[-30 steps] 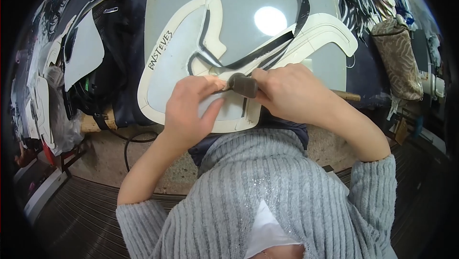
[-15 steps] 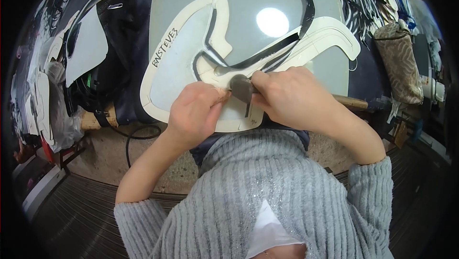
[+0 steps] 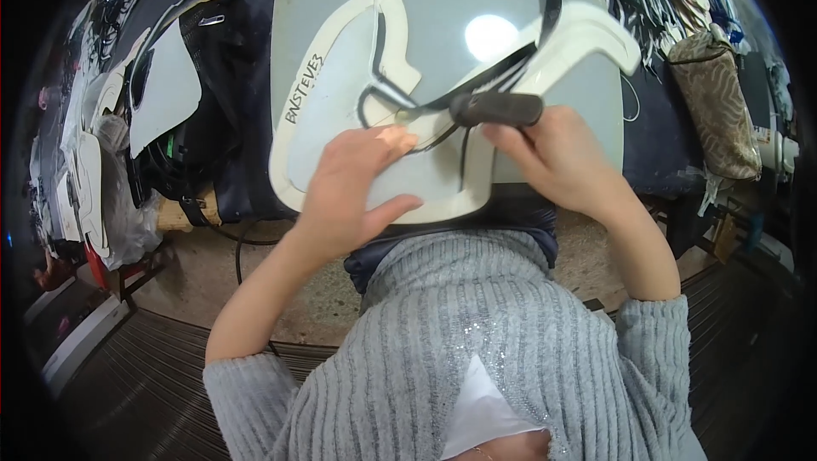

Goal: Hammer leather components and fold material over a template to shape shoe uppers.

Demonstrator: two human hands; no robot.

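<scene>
My right hand (image 3: 562, 154) grips a dark-headed hammer (image 3: 498, 109); its handle is hidden behind my hand and forearm. The head hangs over the middle of a flat curved pattern piece (image 3: 340, 27) with a cream border, a pale grey panel and handwriting. My left hand (image 3: 353, 167) lies on this piece, fingers stretched out and thumb apart, fingertips beside its narrow middle. Black strips line inner edges of the piece. A longer black strip (image 3: 551, 1) curves away from it toward the far side. The cream arm at the right looks blurred.
A smooth grey board (image 3: 442, 14) lies under the piece. To the left are a black bag (image 3: 217, 61) and a white cut piece (image 3: 166, 103). At the right stand a patterned pouch (image 3: 715, 108) and a heap of thin strips (image 3: 630, 1).
My left hand has gone from a pinch to lying flat with fingers apart. The hammer has lifted and turned in my right hand. The pattern piece has shifted slightly right and away from me.
</scene>
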